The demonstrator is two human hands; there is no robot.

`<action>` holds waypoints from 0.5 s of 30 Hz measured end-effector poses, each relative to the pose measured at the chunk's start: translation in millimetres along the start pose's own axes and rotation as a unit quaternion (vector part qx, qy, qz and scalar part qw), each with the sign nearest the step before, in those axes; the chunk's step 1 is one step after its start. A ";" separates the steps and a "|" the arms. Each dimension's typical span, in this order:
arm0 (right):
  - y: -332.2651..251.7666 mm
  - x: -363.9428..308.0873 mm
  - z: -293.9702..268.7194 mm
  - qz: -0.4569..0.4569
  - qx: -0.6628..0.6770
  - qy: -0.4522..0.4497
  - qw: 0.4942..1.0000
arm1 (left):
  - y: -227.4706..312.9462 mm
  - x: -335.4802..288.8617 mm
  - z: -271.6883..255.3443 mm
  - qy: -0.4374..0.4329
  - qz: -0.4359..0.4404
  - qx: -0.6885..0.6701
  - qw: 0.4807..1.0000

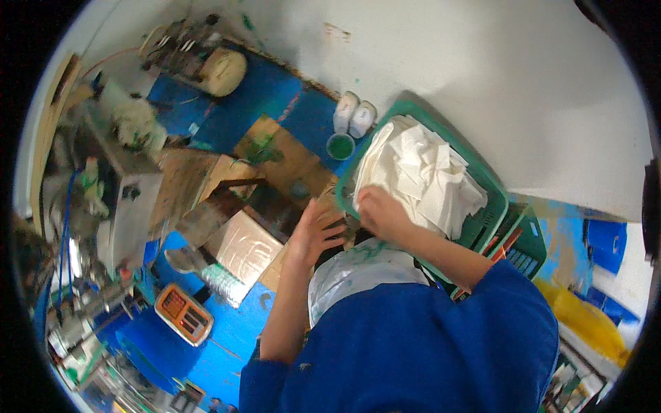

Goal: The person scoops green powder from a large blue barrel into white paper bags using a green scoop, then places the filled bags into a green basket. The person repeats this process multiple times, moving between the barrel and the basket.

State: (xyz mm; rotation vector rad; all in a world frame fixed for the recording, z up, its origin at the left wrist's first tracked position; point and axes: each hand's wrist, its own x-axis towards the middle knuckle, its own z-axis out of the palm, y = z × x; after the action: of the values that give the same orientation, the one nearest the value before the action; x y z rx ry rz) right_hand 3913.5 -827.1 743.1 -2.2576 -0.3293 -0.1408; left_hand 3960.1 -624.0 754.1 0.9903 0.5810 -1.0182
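My left hand (315, 233) is held in the air in front of my apron (368, 268), its fingers spread, with nothing in it. To its left lies a flat rectangular block with a shiny, film-like top (242, 246). My right hand (384, 215) reaches to the near left edge of a heap of white cloth-like sheets (421, 172). Its fingers are curled and slightly blurred, and whatever they may grip is hidden. The sheets fill a green plastic basket (500, 199).
A wide brush (222, 281) and an orange instrument with buttons (184, 314) lie left. Beyond the basket's left edge stand a cup of green material (340, 146) and two rounded white objects (354, 115). Another green basket (530, 241) and a yellow bag-like thing (585, 320) are right.
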 end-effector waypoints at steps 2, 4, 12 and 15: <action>-47.4 7.1 19.1 -0.051 0.012 -0.167 0.985 | 16.6 -1.0 5.9 -0.175 0.049 -0.092 0.979; -79.2 13.3 37.4 -0.142 0.086 -0.153 0.974 | 35.2 -17.6 -7.0 -0.045 0.081 0.066 0.994; -106.6 68.2 79.8 0.087 -0.104 -0.032 0.990 | -26.6 -204.0 -139.6 0.263 0.233 0.211 0.912; -130.8 70.6 109.6 0.061 0.117 -0.198 0.971 | -64.0 -248.2 -165.9 0.328 0.137 0.252 0.900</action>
State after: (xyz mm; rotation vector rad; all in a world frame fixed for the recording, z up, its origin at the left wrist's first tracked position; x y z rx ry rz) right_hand 3943.4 -649.1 782.4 -2.0516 -0.3917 0.4006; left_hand 3799.6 -381.8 848.2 1.8563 0.7097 -0.5665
